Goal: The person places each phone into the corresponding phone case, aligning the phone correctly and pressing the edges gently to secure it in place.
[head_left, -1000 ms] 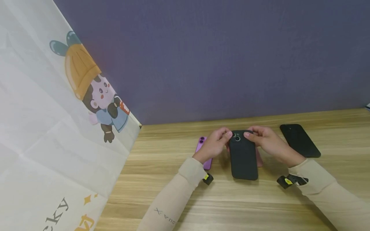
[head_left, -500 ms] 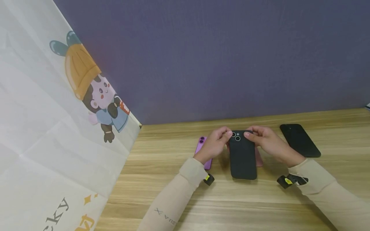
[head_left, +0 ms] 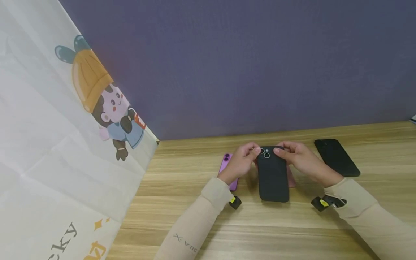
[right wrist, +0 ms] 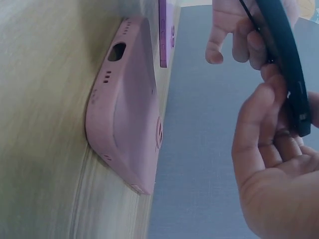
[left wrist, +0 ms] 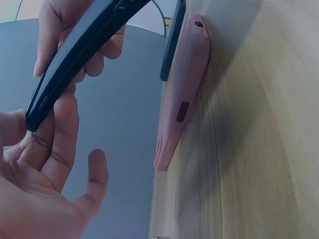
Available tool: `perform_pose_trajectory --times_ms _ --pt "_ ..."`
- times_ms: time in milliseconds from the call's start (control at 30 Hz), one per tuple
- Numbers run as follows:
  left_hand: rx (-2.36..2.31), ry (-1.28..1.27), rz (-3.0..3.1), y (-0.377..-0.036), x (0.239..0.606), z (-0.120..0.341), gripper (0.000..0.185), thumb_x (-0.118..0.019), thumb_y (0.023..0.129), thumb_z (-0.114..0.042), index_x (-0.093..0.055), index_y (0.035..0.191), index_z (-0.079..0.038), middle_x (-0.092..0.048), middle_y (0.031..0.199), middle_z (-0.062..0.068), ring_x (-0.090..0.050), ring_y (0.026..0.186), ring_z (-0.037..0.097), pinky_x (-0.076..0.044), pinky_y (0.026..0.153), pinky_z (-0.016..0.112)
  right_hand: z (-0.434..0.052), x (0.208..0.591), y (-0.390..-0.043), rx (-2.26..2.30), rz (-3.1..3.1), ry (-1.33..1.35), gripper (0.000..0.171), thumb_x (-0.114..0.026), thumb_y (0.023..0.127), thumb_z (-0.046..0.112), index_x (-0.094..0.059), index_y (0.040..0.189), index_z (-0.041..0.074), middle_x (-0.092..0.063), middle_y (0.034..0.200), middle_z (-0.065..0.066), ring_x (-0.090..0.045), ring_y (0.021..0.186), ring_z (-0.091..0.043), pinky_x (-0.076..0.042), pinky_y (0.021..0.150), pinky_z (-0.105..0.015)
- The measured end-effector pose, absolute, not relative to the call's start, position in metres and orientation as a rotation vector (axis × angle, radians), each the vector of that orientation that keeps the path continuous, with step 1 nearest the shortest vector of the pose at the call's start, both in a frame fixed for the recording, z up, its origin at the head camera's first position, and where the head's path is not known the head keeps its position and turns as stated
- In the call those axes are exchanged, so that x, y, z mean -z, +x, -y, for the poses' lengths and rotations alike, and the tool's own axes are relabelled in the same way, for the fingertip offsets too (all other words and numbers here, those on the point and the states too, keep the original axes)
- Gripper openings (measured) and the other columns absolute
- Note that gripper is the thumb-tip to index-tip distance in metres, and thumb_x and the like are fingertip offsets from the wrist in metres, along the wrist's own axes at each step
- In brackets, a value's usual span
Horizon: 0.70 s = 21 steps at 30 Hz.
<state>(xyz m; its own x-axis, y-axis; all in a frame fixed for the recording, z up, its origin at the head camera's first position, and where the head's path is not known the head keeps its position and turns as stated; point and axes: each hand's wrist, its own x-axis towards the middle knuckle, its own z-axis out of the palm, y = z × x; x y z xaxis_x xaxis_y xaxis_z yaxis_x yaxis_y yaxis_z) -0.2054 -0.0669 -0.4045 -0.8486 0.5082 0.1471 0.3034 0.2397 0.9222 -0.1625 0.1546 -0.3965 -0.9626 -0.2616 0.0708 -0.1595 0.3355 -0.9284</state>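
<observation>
Both hands hold a black phone (head_left: pixel 273 180) by its upper corners, back and camera lenses facing up, above the table. My left hand (head_left: pixel 238 162) pinches the left corner, thumb beside the lenses. The right corner is pinched by my right hand (head_left: pixel 303 162), thumb on the back. In the left wrist view a thin dark strip shows along the edge of the black phone (left wrist: pixel 75 59); whether it is a case edge is unclear. Beneath lies a pink phone case (right wrist: pixel 132 109), mostly hidden in the head view; whether a phone is inside cannot be told.
A purple phone (head_left: pixel 224 163) lies on the wooden table (head_left: pixel 256 231), partly under the left wrist. Another black phone (head_left: pixel 338 157) lies beyond the right hand. A blue-grey panel (head_left: pixel 247 68) closes the back, and a white printed sheet (head_left: pixel 42 130) hangs at left.
The held black phone has shifted very slightly left at its lower end, and its upper lens shows a little more. Both hands keep nearly the same place and grip.
</observation>
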Motion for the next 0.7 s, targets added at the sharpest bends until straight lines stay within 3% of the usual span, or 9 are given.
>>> perform_pose_trajectory --times_ms 500,700 --pt "-1.831 0.575 -2.346 -0.2113 0.4033 0.0691 0.027 -0.048 0.109 -0.021 -0.064 0.107 0.0 -0.067 0.077 0.01 -0.06 0.067 0.01 -0.055 0.087 0.06 -0.1553 0.3995 -0.1647 1.696 -2.361 -0.418 0.035 -0.05 0.109 0.026 -0.057 0.115 -0.008 -0.068 0.089 -0.002 -0.067 0.081 -0.015 -0.059 0.073 -0.034" --pt "-1.907 0.493 -2.345 -0.2136 0.4042 0.0683 0.027 -0.048 0.109 -0.02 -0.065 0.108 0.002 -0.067 0.077 0.009 -0.06 0.064 0.009 -0.055 0.087 0.059 -0.155 0.3992 -0.1633 1.655 -2.317 -0.463 0.032 -0.051 0.109 0.023 -0.057 0.116 -0.008 -0.07 0.09 -0.007 -0.069 0.081 -0.017 -0.061 0.074 -0.037"
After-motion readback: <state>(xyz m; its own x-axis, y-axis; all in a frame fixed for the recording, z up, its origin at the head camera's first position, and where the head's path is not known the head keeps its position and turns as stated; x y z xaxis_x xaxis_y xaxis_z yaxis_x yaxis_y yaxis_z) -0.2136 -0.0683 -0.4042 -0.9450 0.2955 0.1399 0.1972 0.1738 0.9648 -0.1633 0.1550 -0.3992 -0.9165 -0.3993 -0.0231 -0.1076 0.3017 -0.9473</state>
